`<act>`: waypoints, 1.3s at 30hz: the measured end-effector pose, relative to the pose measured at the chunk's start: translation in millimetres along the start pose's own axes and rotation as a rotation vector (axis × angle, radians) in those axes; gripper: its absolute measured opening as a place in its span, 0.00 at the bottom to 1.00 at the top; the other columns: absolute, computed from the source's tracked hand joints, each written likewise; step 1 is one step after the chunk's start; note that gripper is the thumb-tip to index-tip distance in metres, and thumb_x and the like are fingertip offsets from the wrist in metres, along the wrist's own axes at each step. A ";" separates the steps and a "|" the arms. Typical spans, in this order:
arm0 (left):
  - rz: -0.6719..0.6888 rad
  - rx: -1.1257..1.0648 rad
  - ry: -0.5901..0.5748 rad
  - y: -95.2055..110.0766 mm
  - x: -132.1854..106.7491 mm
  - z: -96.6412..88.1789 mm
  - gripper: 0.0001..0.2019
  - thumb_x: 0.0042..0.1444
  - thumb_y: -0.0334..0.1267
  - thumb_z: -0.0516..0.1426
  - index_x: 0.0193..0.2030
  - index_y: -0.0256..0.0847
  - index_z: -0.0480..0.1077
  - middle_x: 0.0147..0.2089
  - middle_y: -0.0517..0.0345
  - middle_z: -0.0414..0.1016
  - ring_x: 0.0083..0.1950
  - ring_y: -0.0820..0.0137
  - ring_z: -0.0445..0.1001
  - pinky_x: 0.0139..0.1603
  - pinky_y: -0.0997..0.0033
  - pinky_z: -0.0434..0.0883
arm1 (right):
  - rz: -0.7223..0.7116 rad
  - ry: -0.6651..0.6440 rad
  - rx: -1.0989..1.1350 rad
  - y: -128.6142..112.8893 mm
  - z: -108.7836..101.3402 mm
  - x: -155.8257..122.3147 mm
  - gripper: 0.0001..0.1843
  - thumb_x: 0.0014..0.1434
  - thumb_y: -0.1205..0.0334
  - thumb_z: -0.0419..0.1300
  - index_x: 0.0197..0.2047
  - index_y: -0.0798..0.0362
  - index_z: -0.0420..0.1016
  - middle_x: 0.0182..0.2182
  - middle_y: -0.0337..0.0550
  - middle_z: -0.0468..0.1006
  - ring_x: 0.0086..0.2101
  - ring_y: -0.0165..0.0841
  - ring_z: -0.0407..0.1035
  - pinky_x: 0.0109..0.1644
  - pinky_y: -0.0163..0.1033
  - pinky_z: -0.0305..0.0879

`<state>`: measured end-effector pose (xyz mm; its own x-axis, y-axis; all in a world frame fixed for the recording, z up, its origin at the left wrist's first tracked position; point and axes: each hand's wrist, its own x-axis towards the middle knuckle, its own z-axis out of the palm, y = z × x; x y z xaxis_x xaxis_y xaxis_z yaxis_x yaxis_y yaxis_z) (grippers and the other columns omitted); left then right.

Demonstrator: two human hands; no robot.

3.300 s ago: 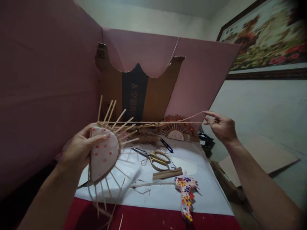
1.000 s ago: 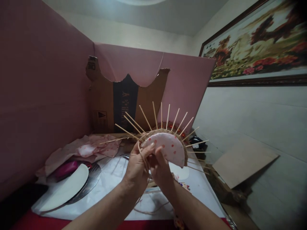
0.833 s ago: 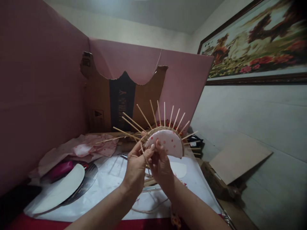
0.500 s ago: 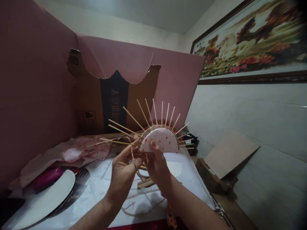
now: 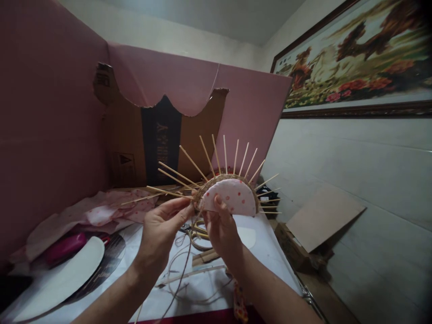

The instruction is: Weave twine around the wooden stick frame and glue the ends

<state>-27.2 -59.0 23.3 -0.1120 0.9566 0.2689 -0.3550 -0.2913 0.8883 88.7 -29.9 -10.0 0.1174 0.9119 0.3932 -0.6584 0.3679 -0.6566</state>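
My right hand (image 5: 223,229) grips a half-round piece covered in white cloth with red dots (image 5: 232,198), thumb on its front face. Brown twine (image 5: 216,180) is woven along its curved edge, and thin wooden sticks (image 5: 225,153) fan out from it. At the piece's left corner, my left hand (image 5: 162,225) is closed in a pinch beside the lowest stick (image 5: 168,192). What lies between those fingertips is hidden. A loose strand of twine (image 5: 187,261) hangs from that corner to the table.
Scissors (image 5: 199,236), a cardboard strip (image 5: 205,258) and twine lie on the white-covered table below my hands. Left are dotted cloth (image 5: 114,207), a magenta object (image 5: 67,247) and a white curved board (image 5: 67,279). Behind stands cut cardboard (image 5: 199,139); a box (image 5: 293,247) sits right.
My left hand has shifted left and lower, with its fingers at the corner. The twine that looped by it now hangs down in a long strand. The half-round piece moved slightly right.
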 end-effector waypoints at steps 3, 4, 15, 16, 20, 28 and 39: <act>0.106 0.160 0.020 -5.9 2.3 -0.1 0.07 0.45 0.38 0.66 0.33 0.42 0.79 0.34 0.57 0.81 0.38 0.68 0.76 0.42 0.70 0.70 | 0.069 0.007 0.085 -1.4 5.6 -0.8 0.06 0.53 0.58 0.63 0.36 0.47 0.78 0.39 0.38 0.82 0.45 0.36 0.73 0.55 0.44 0.67; 0.180 0.255 0.025 -7.6 2.5 -0.6 0.07 0.47 0.38 0.64 0.34 0.42 0.79 0.34 0.57 0.80 0.38 0.68 0.75 0.42 0.70 0.69 | 0.098 0.008 0.117 -2.7 8.1 -0.5 0.07 0.53 0.58 0.63 0.37 0.48 0.78 0.38 0.39 0.82 0.45 0.36 0.74 0.55 0.44 0.67; 0.422 0.549 -0.052 -4.3 -3.3 2.0 0.04 0.57 0.35 0.56 0.35 0.41 0.72 0.32 0.63 0.75 0.33 0.74 0.70 0.36 0.75 0.66 | 0.200 -0.022 0.219 -12.6 13.7 4.0 0.13 0.50 0.55 0.66 0.38 0.51 0.78 0.33 0.39 0.83 0.43 0.36 0.75 0.49 0.40 0.71; 0.402 0.522 -0.072 -5.1 -3.1 2.3 0.04 0.58 0.35 0.55 0.36 0.41 0.71 0.31 0.63 0.74 0.32 0.74 0.70 0.35 0.75 0.66 | 0.204 -0.012 0.220 -12.7 13.6 4.2 0.13 0.49 0.55 0.66 0.38 0.51 0.78 0.33 0.39 0.83 0.44 0.36 0.75 0.48 0.40 0.71; 0.336 0.441 -0.113 -8.3 -0.2 5.0 0.03 0.59 0.35 0.53 0.36 0.42 0.68 0.30 0.65 0.69 0.31 0.75 0.67 0.34 0.77 0.65 | 0.222 0.056 0.222 -12.8 12.2 5.7 0.15 0.47 0.54 0.68 0.39 0.51 0.77 0.35 0.39 0.83 0.43 0.36 0.75 0.47 0.41 0.72; 0.362 0.507 -0.073 -16.1 7.4 9.4 0.06 0.59 0.39 0.53 0.37 0.41 0.69 0.30 0.63 0.72 0.31 0.75 0.68 0.32 0.77 0.65 | 0.169 0.130 0.207 -11.3 8.8 10.5 0.15 0.47 0.56 0.68 0.39 0.51 0.76 0.37 0.39 0.82 0.38 0.32 0.75 0.45 0.38 0.72; 0.068 0.259 -0.051 -29.4 25.0 -0.6 0.10 0.48 0.41 0.61 0.34 0.37 0.73 0.26 0.60 0.73 0.28 0.73 0.68 0.29 0.75 0.66 | 0.077 0.288 0.129 -1.8 5.4 15.7 0.16 0.37 0.67 0.72 0.32 0.51 0.75 0.25 0.30 0.78 0.28 0.28 0.71 0.42 0.35 0.70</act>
<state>-20.2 -26.5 3.7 -0.0780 0.9356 0.3443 -0.0983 -0.3509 0.9313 87.8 -17.2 0.8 0.2574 0.9568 0.1354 -0.7599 0.2869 -0.5833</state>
